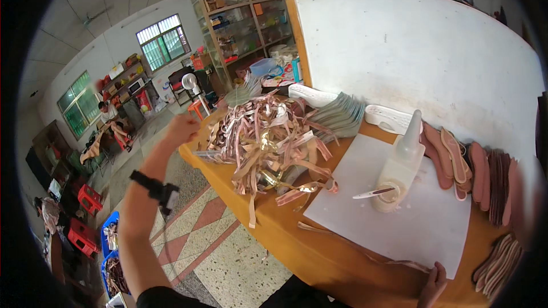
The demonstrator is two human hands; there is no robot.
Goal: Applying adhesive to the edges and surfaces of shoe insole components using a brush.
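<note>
My left hand is raised beside the left of a tangled heap of thin pink, tan and gold strips. Its fingers are drawn together; whatever they hold is too small to make out. Low at the right, my right hand closes on the end of a narrow strip, which runs along the front of a white sheet. On that sheet stands a white plastic bottle with a tapered spout. A slim brush or stick rests across its round opening.
Pink and brown insoles stand in rows along the table's right side. Greyish stacked sole pieces and white soles line the back, before a white panel. Left are blue crates, red stools and a seated person.
</note>
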